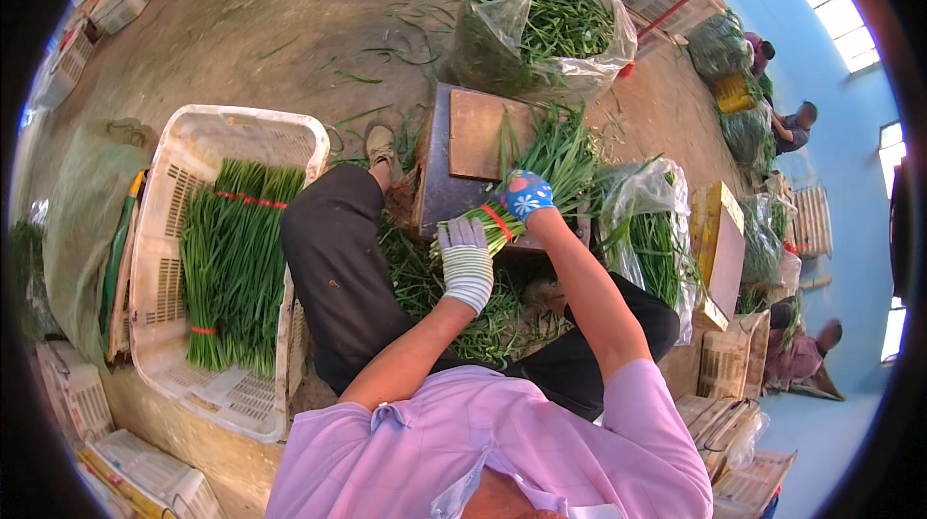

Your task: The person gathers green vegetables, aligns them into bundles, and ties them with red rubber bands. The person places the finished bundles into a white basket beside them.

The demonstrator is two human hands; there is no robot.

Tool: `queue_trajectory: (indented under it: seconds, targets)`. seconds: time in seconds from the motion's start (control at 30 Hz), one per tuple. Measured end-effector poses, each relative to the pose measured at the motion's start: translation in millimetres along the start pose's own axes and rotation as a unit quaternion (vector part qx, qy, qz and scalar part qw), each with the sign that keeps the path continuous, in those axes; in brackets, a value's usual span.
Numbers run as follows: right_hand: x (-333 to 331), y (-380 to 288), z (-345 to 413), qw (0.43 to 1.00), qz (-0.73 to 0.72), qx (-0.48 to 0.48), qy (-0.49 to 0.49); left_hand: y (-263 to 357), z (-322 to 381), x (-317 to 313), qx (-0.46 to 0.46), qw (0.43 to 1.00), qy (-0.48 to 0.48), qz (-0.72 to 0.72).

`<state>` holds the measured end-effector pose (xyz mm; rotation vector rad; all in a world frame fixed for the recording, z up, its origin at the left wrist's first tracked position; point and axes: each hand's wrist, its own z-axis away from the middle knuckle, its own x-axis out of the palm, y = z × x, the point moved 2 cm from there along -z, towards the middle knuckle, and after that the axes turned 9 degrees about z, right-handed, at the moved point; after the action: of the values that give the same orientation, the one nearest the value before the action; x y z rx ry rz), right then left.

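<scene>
A bundle of long green leafy stalks with a red band around it lies over the front edge of a low table. My left hand, in a grey and striped glove, rests on the pale cut ends of the bundle. My right hand, in a blue flowered glove, is on the bundle just beyond the red band, its fingers partly hidden. Loose green leaves spread over the table's right side. A brown wooden board lies on the table's far part.
At the left stands a white plastic crate with banded green bundles. An open plastic bag of greens stands beyond the table, another bag at its right. Cut leaves litter the floor between my legs. Several people sit far right.
</scene>
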<state>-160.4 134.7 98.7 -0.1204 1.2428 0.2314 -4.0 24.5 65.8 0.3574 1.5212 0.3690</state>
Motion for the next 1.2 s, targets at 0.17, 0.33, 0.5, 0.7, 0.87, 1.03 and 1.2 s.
queue_trajectory:
  seconds: [0.17, 0.33, 0.5, 0.7, 0.87, 1.03, 1.2]
  targets:
    - [3, -28, 4, 0.978, -0.196, -0.071, -0.029, -2, -2, 10, -0.009, 1.0, 0.011, -0.015]
    - [12, -49, 86, 0.787, -0.36, -0.497, -0.072, -7, -1, 8, 0.031, 0.989, 0.143, 0.02]
    - [4, -3, 72, 0.942, -0.25, -0.213, 0.066, -8, 6, -9, 0.057, 0.997, 0.049, 0.02]
    - [2, -13, 30, 0.993, 0.007, -0.072, 0.098, -19, 15, -32, 0.046, 0.999, 0.002, 0.022]
    - [0, -14, 14, 0.999, 0.013, -0.011, -0.051, -21, 23, -20, 0.047, 0.998, 0.027, 0.029]
    - [-1, -15, -7, 0.992, 0.041, -0.018, -0.121, -23, 22, -4, 0.055, 0.998, 0.038, 0.023]
    - [-16, -43, 4, 0.964, -0.215, -0.131, -0.086, -26, 19, 2, 0.047, 0.997, 0.031, 0.052]
